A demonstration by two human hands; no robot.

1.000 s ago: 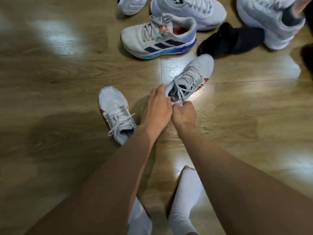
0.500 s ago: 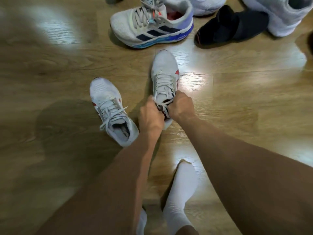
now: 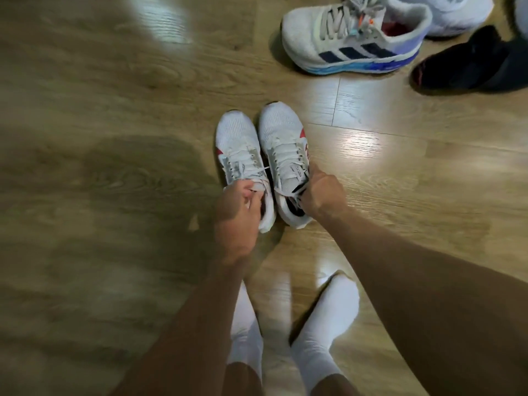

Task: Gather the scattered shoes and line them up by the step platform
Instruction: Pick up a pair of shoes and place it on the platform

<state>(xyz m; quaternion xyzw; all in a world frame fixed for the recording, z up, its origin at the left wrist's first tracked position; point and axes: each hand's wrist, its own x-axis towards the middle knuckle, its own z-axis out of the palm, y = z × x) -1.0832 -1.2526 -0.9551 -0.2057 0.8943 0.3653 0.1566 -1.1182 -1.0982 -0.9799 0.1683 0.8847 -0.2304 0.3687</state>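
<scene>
Two small white knit sneakers with red side marks stand side by side on the wooden floor, toes pointing away from me. My left hand (image 3: 238, 215) grips the heel and collar of the left small sneaker (image 3: 238, 144). My right hand (image 3: 323, 195) grips the heel of the right small sneaker (image 3: 281, 135). The two shoes nearly touch along their inner sides. No step platform is in view.
A bigger white sneaker with dark stripes and a blue sole (image 3: 351, 38) lies at the top right, another white shoe (image 3: 457, 12) behind it, and a black shoe (image 3: 471, 61) at the right edge. My feet in white socks (image 3: 325, 324) stand below the hands.
My left hand left the right small sneaker and took hold of the left one. The two small sneakers, apart before, now stand together and parallel. The view shifted left.
</scene>
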